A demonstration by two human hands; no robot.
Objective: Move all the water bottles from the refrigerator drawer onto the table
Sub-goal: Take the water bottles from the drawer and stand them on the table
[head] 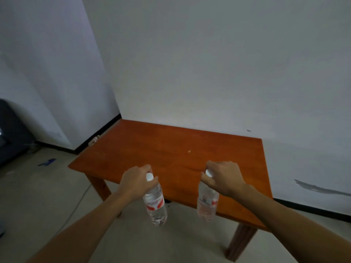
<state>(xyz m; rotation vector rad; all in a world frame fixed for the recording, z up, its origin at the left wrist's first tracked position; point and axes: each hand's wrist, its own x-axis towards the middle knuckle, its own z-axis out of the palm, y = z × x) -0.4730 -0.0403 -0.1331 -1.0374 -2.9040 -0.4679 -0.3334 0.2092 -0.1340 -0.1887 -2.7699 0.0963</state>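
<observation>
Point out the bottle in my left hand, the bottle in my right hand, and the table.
left bottle [155, 203]: head view, red label.
right bottle [207, 201]: head view, labelled body.
table [152, 149]: head view, bare wooden top.

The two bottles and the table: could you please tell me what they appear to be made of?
Left bottle and right bottle: clear, thin plastic, apparently; see-through walls, white caps, red-and-white labels. Table: looks like wood with a smooth reddish-orange finish, though laminate is possible.
</observation>
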